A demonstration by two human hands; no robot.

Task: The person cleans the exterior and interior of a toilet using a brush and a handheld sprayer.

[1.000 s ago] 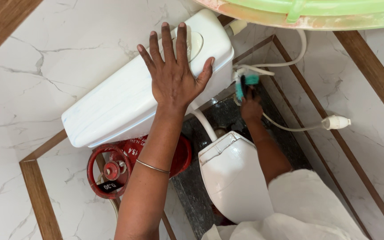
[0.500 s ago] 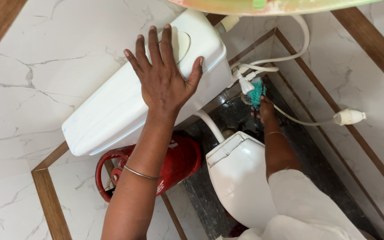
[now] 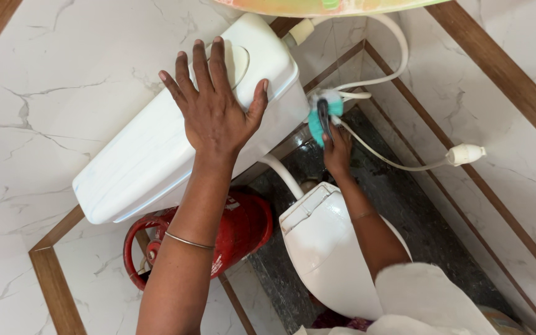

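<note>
My left hand lies flat with spread fingers on the lid of a white toilet cistern, partly over its round flush button. Lower and to the right, my right hand grips a teal scrub brush with a dark handle. The brush head presses against the white water valve and hose joint beside the cistern's right end. Below my right forearm sits the white toilet bowl with its lid shut.
A red gas cylinder lies under the cistern. A white hose runs to a spray nozzle on the marble wall at right. A green tub rim overhangs the top edge. The dark stone floor lies right of the bowl.
My right hand shifted the brush left and up along the valve and hose joint, scrubbing back and forth. My left hand stayed flat on the cistern lid. The view drifted slightly.
</note>
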